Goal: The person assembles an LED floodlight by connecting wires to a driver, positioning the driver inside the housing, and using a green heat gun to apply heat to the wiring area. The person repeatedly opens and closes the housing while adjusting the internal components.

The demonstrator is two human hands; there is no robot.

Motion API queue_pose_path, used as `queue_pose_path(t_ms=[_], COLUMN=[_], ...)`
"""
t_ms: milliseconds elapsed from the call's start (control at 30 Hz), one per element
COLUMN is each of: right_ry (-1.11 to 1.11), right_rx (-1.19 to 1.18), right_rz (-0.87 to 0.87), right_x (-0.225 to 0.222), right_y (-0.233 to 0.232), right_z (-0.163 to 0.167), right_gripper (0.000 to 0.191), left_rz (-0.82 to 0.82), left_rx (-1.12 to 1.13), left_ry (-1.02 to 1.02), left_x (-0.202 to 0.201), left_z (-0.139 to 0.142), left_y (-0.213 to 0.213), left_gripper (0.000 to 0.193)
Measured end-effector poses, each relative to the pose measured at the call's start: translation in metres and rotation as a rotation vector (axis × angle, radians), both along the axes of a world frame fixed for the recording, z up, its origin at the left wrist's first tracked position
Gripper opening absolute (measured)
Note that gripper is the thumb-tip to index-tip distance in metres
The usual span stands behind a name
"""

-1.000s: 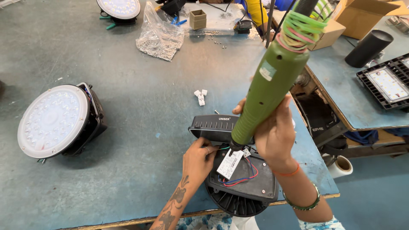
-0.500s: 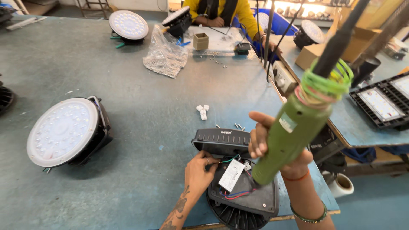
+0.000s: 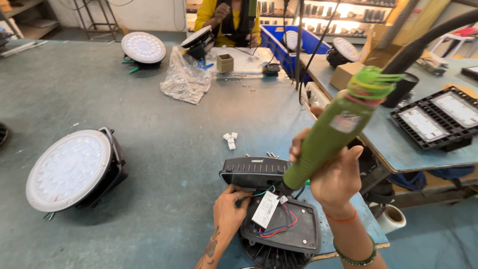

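Green powered screwdriver (image 3: 331,137) is gripped in the right hand (image 3: 334,177), fingers wrapped round its lower barrel. The tool stands tilted, its top leaning toward two o'clock, where a bundle of green bands (image 3: 371,83) ties it to a dark hose (image 3: 428,42). Its tip comes down at the upper edge of the black lamp housing (image 3: 281,234), which lies back-side up at the near edge of the grey-blue worktable (image 3: 149,124), at about six o'clock in the view.

Left hand (image 3: 230,206) rests on the housing's nine o'clock side, fingers curled and pinching near a green wire; whether it actually holds the wire cannot be told. A white label tag (image 3: 265,209) and red and blue wires (image 3: 279,226) lie on the back plate. A black driver box (image 3: 254,172) sits touching the housing at its twelve o'clock side.

White connector pieces (image 3: 230,140) lie just beyond the box, toward twelve o'clock. A round lamp with white lens face (image 3: 69,169) stands at nine o'clock, well apart. A clear plastic bag (image 3: 185,82) lies toward eleven o'clock. Another person in a yellow top (image 3: 209,15) sits at the far end, twelve o'clock. Rectangular flat lamps (image 3: 438,122) rest on a side table at three o'clock.
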State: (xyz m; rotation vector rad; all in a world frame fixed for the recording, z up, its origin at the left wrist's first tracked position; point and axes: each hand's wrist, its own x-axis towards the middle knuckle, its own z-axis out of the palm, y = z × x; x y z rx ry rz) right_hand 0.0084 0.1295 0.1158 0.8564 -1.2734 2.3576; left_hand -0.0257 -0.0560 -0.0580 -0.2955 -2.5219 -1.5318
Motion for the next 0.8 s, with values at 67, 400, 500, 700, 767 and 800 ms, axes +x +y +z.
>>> queue_pose_path(t_ms=[67,400,500,700,767,800], right_ry=[0.001,-0.07,-0.029,0.008,0.002,-0.007], right_rx=[0.096,0.027,0.031,0.019,0.022,0.019], right_rz=[-0.131,0.051,-0.04,-0.149,-0.107,-0.113], right_x=[0.003,-0.008,-0.009,-0.024,-0.03,-0.033], right_y=[-0.006,-0.012,-0.012,-0.02,-0.021,-0.022], right_z=[0.006,-0.02,-0.028,-0.051,-0.062,-0.067], right_gripper=[0.084,0.068,0.071,0.073,0.073,0.074], left_rz=[0.006,-0.024,-0.058,-0.09,-0.114,-0.129], left_rx=[0.023,0.026,0.01,-0.023,-0.029,-0.035], left_ry=[-0.01,0.053,0.031,0.06,0.063,0.047], left_x=[0.0,0.001,-0.003,-0.011,-0.013,-0.014], left_z=[0.001,-0.005,-0.004,-0.004,-0.004,-0.004], left_y=[-0.001,-0.007,-0.011,-0.012,-0.014,-0.016], left_gripper=[0.02,0.016,0.015,0.016,0.018,0.019])
